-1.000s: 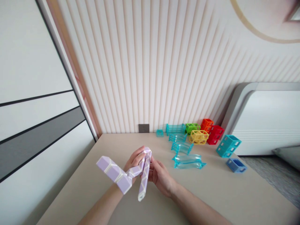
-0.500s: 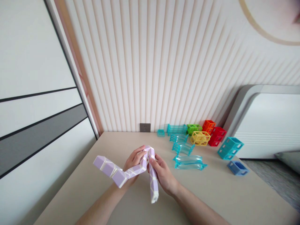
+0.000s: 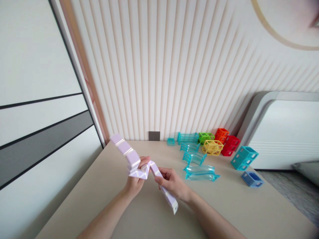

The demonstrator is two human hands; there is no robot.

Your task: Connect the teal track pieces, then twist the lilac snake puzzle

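Observation:
A lilac and white snake puzzle [image 3: 133, 158], made of hinged wedge segments, is held in the air above the table [image 3: 149, 219]. My left hand [image 3: 136, 181] is closed around its folded middle, and part of the palm and fingers is hidden behind the segments. A straight section sticks up to the upper left from that hand. My right hand [image 3: 171, 183] pinches the other straight section between thumb and fingers. The white-tipped end of that section points down and toward me.
On the table's right side stand clear teal track pieces [image 3: 201, 173], a green block [image 3: 206, 137], a yellow frame block [image 3: 212, 147], red [image 3: 230, 145] and orange blocks [image 3: 221, 135], a teal block [image 3: 244, 158] and a blue block [image 3: 252, 179]. A socket [image 3: 154, 135] is on the ribbed wall.
The snake puzzle's left section has swung upward. Its right section has turned, its lower end moving right. My hands have drawn slightly apart, both still holding the puzzle.

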